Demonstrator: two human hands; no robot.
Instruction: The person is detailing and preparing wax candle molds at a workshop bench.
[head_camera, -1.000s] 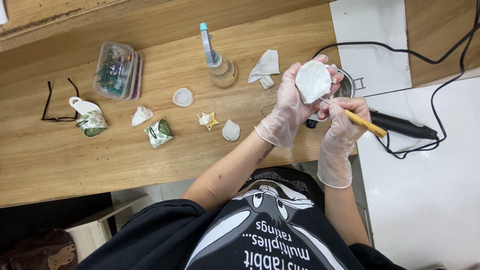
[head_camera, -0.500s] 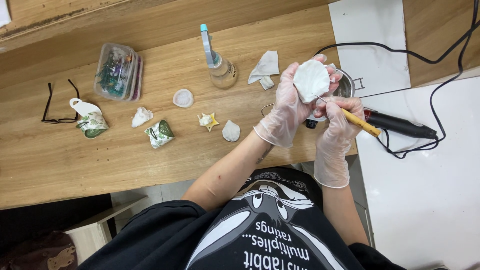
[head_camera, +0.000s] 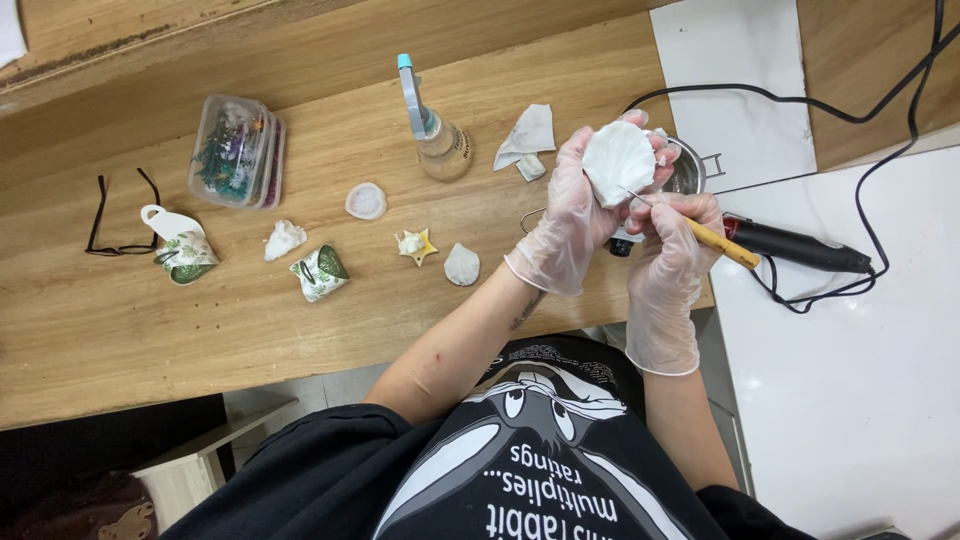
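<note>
Head view: left hand (head_camera: 567, 225) grips white shell (head_camera: 619, 163); right hand (head_camera: 668, 250) pinches wooden-handled needle tool (head_camera: 712, 236) — tip touching shell (hands hide most of metal cup (head_camera: 688, 172)); small shell (head_camera: 461, 264) on wooden table (head_camera: 200, 310).

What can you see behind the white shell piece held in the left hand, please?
Behind the white shell piece are the gloved left hand and a small metal pot; the pot's contents are hidden.

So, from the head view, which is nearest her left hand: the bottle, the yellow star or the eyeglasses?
From the left hand:
1. Bottle, just up and left.
2. Yellow star, farther left on the table.
3. Eyeglasses, at the far left.
</note>
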